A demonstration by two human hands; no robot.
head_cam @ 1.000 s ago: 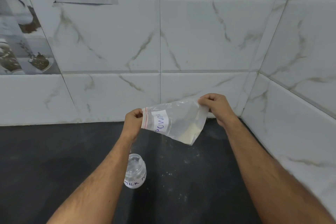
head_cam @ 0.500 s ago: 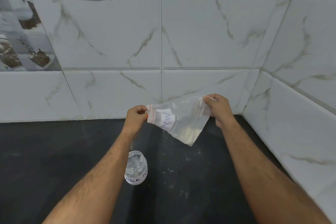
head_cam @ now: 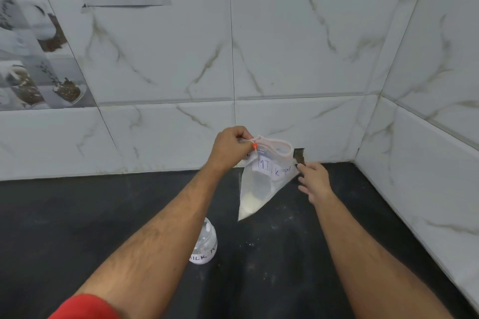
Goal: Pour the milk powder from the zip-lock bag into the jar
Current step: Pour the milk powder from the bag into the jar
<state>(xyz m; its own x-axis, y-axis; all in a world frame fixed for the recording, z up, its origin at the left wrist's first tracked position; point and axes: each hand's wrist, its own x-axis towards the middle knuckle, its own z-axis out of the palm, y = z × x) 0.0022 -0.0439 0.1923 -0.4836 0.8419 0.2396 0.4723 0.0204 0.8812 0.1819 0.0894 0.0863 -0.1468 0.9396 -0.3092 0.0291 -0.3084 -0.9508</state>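
Zip-lock bag [head_cam: 261,184] — limp, light, slippery; pinched at open rim by left hand [head_cam: 229,146]; right hand [head_cam: 312,181] slack-fingered, touching side — best gripped near bottom corner.

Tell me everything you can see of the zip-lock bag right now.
The zip-lock bag is clear, thin plastic with a pinkish zip strip along its top and a white label handwritten "MILK P...". It hangs in the air above the dark counter, mouth uppermost and gaping open. The left hand pinches its top corner; the right hand touches its right edge with loose fingers. A little whitish powder sits in the lowest corner.
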